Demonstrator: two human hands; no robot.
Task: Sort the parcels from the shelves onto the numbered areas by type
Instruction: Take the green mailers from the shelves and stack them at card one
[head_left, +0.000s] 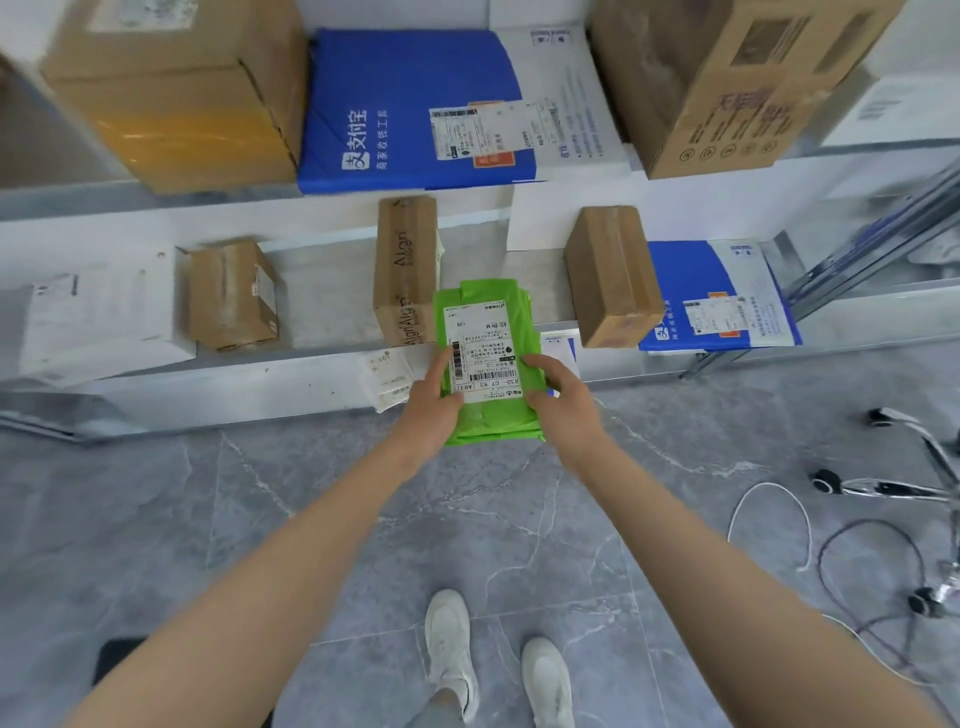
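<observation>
Before the lower shelf (291, 358), both hands hold a green parcel (488, 421) w/ white label, just off the shelf edge: left hand (434, 402) thumb pinches its left side, right hand (563, 400) fingers curl round the right. Cardboard boxes (610, 275) & blue mailer (711, 296) sit behind.

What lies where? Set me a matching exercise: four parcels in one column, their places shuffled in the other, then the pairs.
Parcels
1. green parcel
2. Align box
3. large blue mailer
4. small blue mailer

Places
A. on the upper shelf
B. held by the left hand and the right hand
C. lower shelf, right end
D. lower shelf, middle, standing on end

Pairs: 1-B, 2-D, 3-A, 4-C
</observation>
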